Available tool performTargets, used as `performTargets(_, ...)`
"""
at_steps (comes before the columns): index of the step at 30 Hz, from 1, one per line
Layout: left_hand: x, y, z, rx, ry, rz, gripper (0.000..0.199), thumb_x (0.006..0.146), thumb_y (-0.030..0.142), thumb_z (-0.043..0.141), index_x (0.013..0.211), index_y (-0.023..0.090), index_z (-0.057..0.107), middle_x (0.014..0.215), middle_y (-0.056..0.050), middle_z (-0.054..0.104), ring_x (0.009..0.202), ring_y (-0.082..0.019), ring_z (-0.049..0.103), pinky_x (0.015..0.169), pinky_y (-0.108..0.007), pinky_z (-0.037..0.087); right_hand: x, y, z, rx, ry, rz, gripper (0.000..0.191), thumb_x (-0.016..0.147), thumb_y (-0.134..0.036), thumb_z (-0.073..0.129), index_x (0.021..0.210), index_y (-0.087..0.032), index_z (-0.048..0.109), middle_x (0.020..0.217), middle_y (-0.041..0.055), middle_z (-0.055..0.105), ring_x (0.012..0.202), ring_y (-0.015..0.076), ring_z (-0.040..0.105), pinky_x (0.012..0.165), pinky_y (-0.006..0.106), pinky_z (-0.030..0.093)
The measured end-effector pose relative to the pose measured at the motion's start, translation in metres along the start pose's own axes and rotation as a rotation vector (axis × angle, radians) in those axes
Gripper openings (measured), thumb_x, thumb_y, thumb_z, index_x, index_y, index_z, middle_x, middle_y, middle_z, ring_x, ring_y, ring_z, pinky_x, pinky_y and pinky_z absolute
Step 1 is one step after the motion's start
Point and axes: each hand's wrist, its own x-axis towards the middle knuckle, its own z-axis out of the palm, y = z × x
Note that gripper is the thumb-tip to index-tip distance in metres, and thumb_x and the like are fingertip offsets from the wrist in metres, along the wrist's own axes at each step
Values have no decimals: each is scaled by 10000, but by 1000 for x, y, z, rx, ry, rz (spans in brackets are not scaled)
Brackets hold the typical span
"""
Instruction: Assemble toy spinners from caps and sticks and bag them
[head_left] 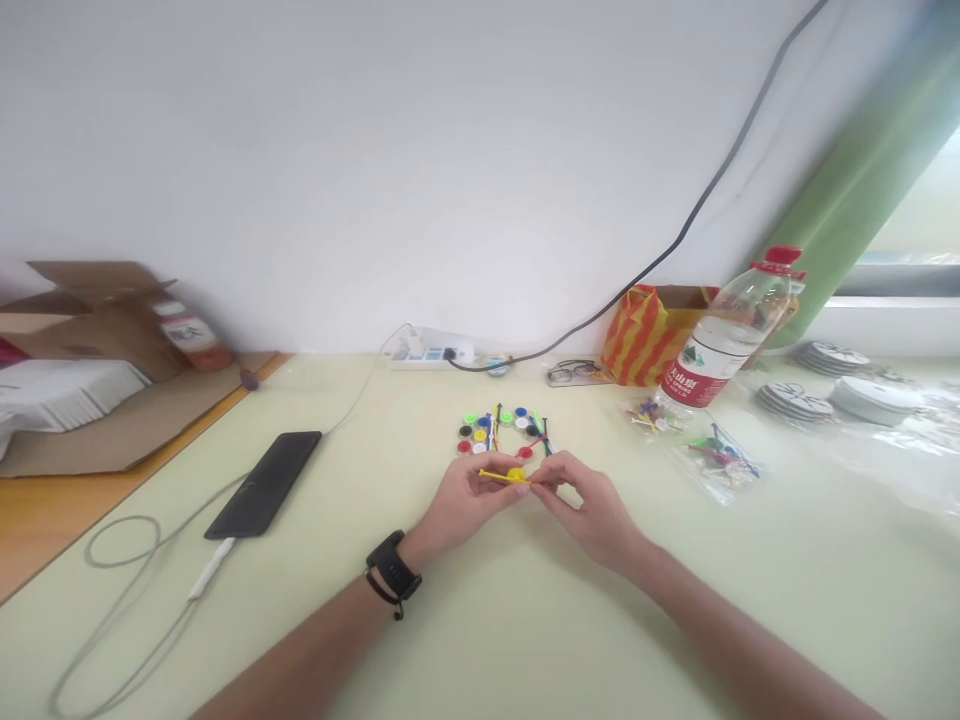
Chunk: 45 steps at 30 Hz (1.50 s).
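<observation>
My left hand (pixel 463 505), with a black band on its wrist, pinches a yellow plastic piece (pixel 515 476) that has a round part and a thin stick pointing left. The fingertips of my right hand (pixel 589 505) are closed at the right end of the same piece, touching it. Just beyond my hands lie several small round discs in green, black, yellow, red, white and blue, among them a red disc (pixel 464 447). Thin coloured sticks (pixel 495 425) lie between the discs.
A black phone (pixel 264 485) with a cable lies left. Behind are a power strip (pixel 431 356) and glasses (pixel 574 372). To the right stand a water bottle (pixel 712 345), a striped bag (pixel 645 335), small plastic packets (pixel 724 460) and stacked discs (pixel 795 401). Cardboard (pixel 112 440) is far left.
</observation>
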Motion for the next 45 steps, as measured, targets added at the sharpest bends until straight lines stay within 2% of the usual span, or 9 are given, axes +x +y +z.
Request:
performTargets(7, 1, -7, -2, 102, -3, 46, 232, 856, 311, 780, 1043, 173, 765, 1068, -92, 762, 989, -243, 728, 946, -375, 583, 3, 5, -3, -52, 8, 14, 55, 963, -272, 586, 997, -230, 598, 883, 18, 657, 772, 154, 609, 723, 276, 506)
performTargets(19, -3, -5, 3, 201, -80, 97, 179, 909, 330, 715, 955, 157, 721, 885, -55, 690, 815, -177, 667, 811, -316, 576, 3, 5, -4, 64, -69, 180, 140, 928, -198, 554, 1057, -220, 606, 786, -14, 556, 733, 151, 538, 664, 274, 416)
performTargets(26, -3, 0, 2, -12, -155, -5, 182, 915, 332, 713, 939, 152, 704, 996, -103, 720, 961, -229, 696, 898, -370, 559, 7, 6, -5, 220, -28, 219, 121, 931, -263, 586, 1038, -213, 617, 854, 8, 561, 792, 162, 549, 721, 290, 446)
performTargets(31, -1, -2, 1, -97, -128, -89, 237, 863, 328, 776, 1018, 169, 694, 986, -62, 696, 839, -183, 705, 825, -341, 577, 9, 7, -4, 316, 31, 244, 242, 945, -343, 609, 1162, -242, 581, 945, 21, 568, 771, 151, 550, 681, 279, 458)
performTargets(34, 0, -4, 0, -122, -98, -102, 257, 859, 337, 781, 1037, 169, 704, 996, -58, 694, 840, -181, 707, 827, -346, 586, 9, 8, -4, 246, 79, 223, 299, 956, -359, 597, 1235, -262, 550, 1013, 27, 571, 718, 134, 544, 672, 289, 467)
performTargets(38, 3, -4, -2, -130, -45, -97, 277, 839, 334, 803, 1040, 158, 727, 1022, -83, 727, 950, -212, 705, 899, -364, 575, 6, 10, -3, 106, 74, 133, 302, 999, -361, 520, 1279, -256, 564, 860, 4, 540, 699, 147, 531, 669, 298, 464)
performTargets(40, 4, -3, -2, -131, -14, -105, 281, 834, 338, 808, 1032, 153, 737, 1008, -90, 743, 963, -214, 703, 920, -366, 568, 4, 10, -2, 64, 76, 96, 403, 1006, -362, 508, 1398, -269, 494, 873, 7, 543, 695, 147, 530, 660, 293, 468)
performTargets(43, 5, 0, -3, -134, 17, -102, 282, 832, 345, 810, 1028, 153, 744, 1025, -94, 754, 966, -211, 705, 918, -355, 567, 1, 10, 0, 49, 81, 89, 637, 1006, -377, 509, 1572, -302, 228, 952, 10, 552, 659, 134, 521, 639, 284, 478)
performTargets(45, 5, 2, -3, -136, 35, -97, 281, 823, 344, 816, 1020, 157, 747, 1038, -93, 760, 967, -208, 709, 908, -341, 568, 0, 10, 0, 60, 90, 101, 621, 1004, -411, 506, 1551, -296, 234, 990, 14, 556, 640, 127, 515, 627, 278, 477)
